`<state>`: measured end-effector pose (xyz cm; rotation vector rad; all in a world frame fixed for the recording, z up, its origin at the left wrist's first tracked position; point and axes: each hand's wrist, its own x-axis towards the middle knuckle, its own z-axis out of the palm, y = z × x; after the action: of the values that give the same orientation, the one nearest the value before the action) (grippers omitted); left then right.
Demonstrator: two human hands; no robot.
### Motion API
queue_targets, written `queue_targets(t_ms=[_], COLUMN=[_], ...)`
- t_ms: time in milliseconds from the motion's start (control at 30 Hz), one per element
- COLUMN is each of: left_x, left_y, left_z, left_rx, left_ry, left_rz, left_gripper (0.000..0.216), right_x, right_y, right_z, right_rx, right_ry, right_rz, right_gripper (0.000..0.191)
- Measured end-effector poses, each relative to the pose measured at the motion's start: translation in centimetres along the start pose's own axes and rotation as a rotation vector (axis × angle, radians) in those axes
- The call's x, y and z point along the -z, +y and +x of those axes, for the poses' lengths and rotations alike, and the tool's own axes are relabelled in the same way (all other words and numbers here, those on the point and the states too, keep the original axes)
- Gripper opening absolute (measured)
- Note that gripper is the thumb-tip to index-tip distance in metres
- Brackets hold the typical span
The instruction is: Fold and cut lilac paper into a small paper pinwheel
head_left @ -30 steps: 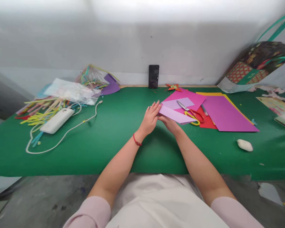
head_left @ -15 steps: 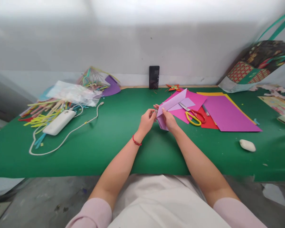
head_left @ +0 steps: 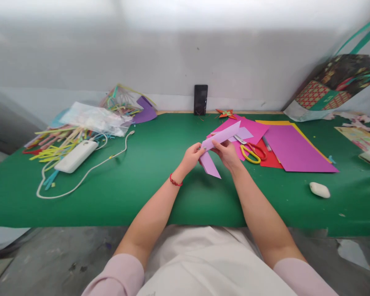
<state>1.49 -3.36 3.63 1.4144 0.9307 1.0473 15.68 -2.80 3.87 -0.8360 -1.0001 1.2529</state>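
A folded strip of lilac paper (head_left: 223, 135) is held in the air above the green table, bent into a V with one arm pointing up and right, the other down and right. At the bend, my left hand (head_left: 192, 157) pinches it between thumb and fingers. My right hand (head_left: 226, 153) grips the upper arm, thumb on the face and fingers behind. Just beyond my right hand lie scissors (head_left: 250, 153) with yellow and red handles, on pink paper (head_left: 259, 130) and red paper (head_left: 271, 159). A smaller lilac piece (head_left: 245, 132) rests on the pink sheet.
A purple sheet (head_left: 299, 150) lies at right near a white oval object (head_left: 320, 190). A phone (head_left: 200, 100) leans on the wall beside an orange paper star (head_left: 226, 113). At left are a white power bank (head_left: 76, 156) with a cable, and paper strips (head_left: 57, 150).
The lilac paper's lower arm has swung out to the lower right, opening the V shape. My left hand has shifted its pinch onto the bend; my right hand moved slightly right.
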Motion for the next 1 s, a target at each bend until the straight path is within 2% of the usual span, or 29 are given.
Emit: queue_targets(t_ms=[267,467,633,733,833,1000], left_x=[-0.1,0.3,0.4,0.5,0.5,0.4], left_y=[-0.4,0.2,0.7,0.7,0.6,-0.2], left_z=[0.0,-0.2,-0.2,-0.2,-0.1,0.1], left_rx=[-0.003,0.043,-0.001,-0.001,-0.011,-0.002], left_ry=[0.07,-0.065,-0.039,-0.048,-0.084,-0.066], left_rz=[0.072,0.012,0.018,0.039,0.062,0.107], left_gripper=[0.034,0.036,0.037,0.036,0.037,0.037], right_x=[0.0,0.2,-0.2,0.0,0.5,1.1], right_y=[0.5,-0.7,-0.8,-0.6,-0.7,-1.2], right_z=[-0.2,-0.7,-0.9,-0.7,-0.6,-0.5], right_rx=[-0.068,-0.112,-0.125,-0.127,-0.098,-0.092], right_ry=[-0.058,-0.138,-0.164,-0.131,-0.092,-0.132], right_rz=[-0.073,-0.176,-0.177,-0.149,-0.136,-0.179], right_gripper=[0.049,0.039,0.034,0.033,0.035,0.041])
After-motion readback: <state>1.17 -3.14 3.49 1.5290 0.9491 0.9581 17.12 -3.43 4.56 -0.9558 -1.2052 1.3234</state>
